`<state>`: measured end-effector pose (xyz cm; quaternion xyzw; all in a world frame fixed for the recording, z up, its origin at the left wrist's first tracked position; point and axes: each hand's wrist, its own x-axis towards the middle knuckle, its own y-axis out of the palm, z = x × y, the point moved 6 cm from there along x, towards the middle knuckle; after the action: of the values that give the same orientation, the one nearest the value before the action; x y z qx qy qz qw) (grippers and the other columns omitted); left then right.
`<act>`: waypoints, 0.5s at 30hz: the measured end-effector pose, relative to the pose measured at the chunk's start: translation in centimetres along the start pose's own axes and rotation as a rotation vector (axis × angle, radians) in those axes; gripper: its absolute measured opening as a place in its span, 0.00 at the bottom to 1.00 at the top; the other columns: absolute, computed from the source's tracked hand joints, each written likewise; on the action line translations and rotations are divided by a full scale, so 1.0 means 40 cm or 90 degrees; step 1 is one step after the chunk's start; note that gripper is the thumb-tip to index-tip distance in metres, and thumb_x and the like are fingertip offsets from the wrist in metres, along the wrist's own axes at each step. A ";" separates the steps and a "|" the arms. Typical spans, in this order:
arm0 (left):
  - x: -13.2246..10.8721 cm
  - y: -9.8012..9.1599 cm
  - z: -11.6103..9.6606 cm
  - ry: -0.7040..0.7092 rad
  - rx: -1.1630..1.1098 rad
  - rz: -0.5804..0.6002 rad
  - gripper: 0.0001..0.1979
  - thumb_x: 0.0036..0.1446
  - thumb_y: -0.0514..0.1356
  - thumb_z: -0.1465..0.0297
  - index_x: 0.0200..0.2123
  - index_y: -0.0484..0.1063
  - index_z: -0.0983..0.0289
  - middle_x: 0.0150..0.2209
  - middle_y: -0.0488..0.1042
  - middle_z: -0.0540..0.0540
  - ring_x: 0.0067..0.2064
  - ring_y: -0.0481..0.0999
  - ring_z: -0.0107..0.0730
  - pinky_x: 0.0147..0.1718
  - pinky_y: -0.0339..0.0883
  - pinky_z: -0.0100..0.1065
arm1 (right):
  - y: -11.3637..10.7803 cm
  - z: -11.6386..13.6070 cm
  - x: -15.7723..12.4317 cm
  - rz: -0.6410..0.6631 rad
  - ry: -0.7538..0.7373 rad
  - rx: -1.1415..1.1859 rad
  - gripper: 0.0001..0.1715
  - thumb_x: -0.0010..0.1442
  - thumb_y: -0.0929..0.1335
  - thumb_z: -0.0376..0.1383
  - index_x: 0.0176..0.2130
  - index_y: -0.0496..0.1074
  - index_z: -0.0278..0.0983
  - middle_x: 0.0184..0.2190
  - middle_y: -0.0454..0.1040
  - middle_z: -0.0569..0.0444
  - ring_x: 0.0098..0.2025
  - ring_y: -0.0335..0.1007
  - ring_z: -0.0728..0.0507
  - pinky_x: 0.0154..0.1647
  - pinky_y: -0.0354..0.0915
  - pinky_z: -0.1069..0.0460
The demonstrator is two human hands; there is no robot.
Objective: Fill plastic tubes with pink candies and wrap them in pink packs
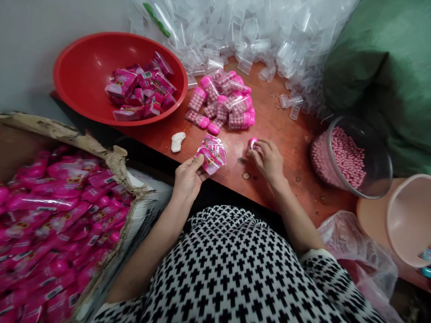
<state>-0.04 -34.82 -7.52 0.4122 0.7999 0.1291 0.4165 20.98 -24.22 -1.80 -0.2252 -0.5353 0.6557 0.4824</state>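
Observation:
My left hand (188,177) pinches a shiny pink foil packet (212,153) by its lower edge, just above the table's near edge. My right hand (267,161) holds a small glossy pink object (252,144) at its fingertips, most of it hidden by the fingers; it may be a tube cap. The two hands are apart. Beyond them lies a heap of clear tubes with pink caps (220,104), filled with pink beads. A red basin (84,58) holds several pink packets (139,89).
An orange-brown table (286,134) carries a white lump (178,141) and a clear jar of pink beads (350,157). Empty clear tubes (235,38) are heaped behind. A cardboard box of pink packets (50,215) stands at left, a green sack (380,67) at right, a pale pink basin (409,220) lower right.

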 end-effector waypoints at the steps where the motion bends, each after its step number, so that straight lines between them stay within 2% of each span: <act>1: -0.002 0.007 -0.001 -0.003 0.003 0.007 0.16 0.40 0.75 0.66 0.28 0.73 0.68 0.27 0.78 0.52 0.27 0.78 0.28 0.27 0.75 0.29 | -0.006 -0.003 -0.001 0.012 0.070 -0.055 0.24 0.65 0.65 0.48 0.53 0.71 0.34 0.53 0.73 0.40 0.53 0.71 0.35 0.50 0.67 0.43; 3: -0.005 0.018 -0.003 -0.011 0.002 0.011 0.12 0.45 0.72 0.70 0.29 0.73 0.68 0.27 0.78 0.52 0.27 0.78 0.28 0.28 0.75 0.30 | -0.005 -0.001 0.002 0.088 0.168 -0.143 0.30 0.62 0.67 0.50 0.55 0.69 0.33 0.52 0.73 0.38 0.48 0.73 0.33 0.43 0.68 0.43; 5: -0.007 0.026 -0.006 -0.018 -0.015 -0.001 0.09 0.48 0.70 0.72 0.28 0.72 0.67 0.26 0.77 0.51 0.26 0.77 0.27 0.28 0.75 0.30 | 0.000 0.002 0.009 0.154 0.210 -0.189 0.28 0.62 0.67 0.46 0.55 0.69 0.32 0.49 0.75 0.37 0.44 0.74 0.33 0.39 0.67 0.45; 7: -0.007 0.029 -0.005 -0.027 -0.042 -0.019 0.08 0.51 0.68 0.73 0.27 0.71 0.67 0.26 0.77 0.50 0.26 0.76 0.26 0.28 0.74 0.29 | -0.002 -0.006 0.016 0.163 0.230 -0.206 0.22 0.63 0.64 0.40 0.52 0.70 0.30 0.47 0.76 0.36 0.41 0.75 0.34 0.39 0.66 0.45; 9: -0.005 0.029 0.001 -0.039 -0.075 -0.042 0.08 0.53 0.67 0.72 0.28 0.71 0.66 0.26 0.77 0.50 0.26 0.77 0.26 0.29 0.74 0.29 | -0.009 -0.022 0.014 0.127 0.249 -0.165 0.18 0.63 0.62 0.35 0.48 0.73 0.29 0.43 0.77 0.36 0.40 0.76 0.35 0.40 0.66 0.45; 11: -0.003 0.026 0.009 -0.050 -0.109 -0.062 0.07 0.55 0.67 0.71 0.30 0.72 0.65 0.27 0.78 0.51 0.27 0.77 0.26 0.30 0.75 0.29 | -0.012 -0.028 -0.002 0.074 0.270 0.006 0.16 0.61 0.62 0.34 0.44 0.74 0.30 0.37 0.78 0.40 0.37 0.76 0.38 0.39 0.67 0.46; 13: 0.000 0.024 0.015 -0.051 -0.144 -0.071 0.06 0.56 0.67 0.70 0.31 0.72 0.65 0.28 0.78 0.51 0.28 0.78 0.26 0.34 0.76 0.30 | -0.001 -0.013 -0.032 0.046 0.297 0.288 0.13 0.60 0.64 0.37 0.40 0.74 0.32 0.32 0.78 0.46 0.30 0.75 0.42 0.34 0.69 0.48; 15: 0.003 0.025 0.017 -0.044 -0.174 -0.069 0.06 0.57 0.66 0.70 0.32 0.73 0.65 0.29 0.79 0.51 0.29 0.79 0.27 0.38 0.76 0.31 | 0.018 0.030 -0.072 0.051 0.329 0.555 0.11 0.57 0.66 0.40 0.37 0.73 0.35 0.28 0.78 0.52 0.25 0.73 0.47 0.28 0.69 0.52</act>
<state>1.03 -34.20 -7.46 0.3122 0.7813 0.1999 0.5021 20.97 -27.29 -2.69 -0.1784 -0.0661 0.7588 0.6229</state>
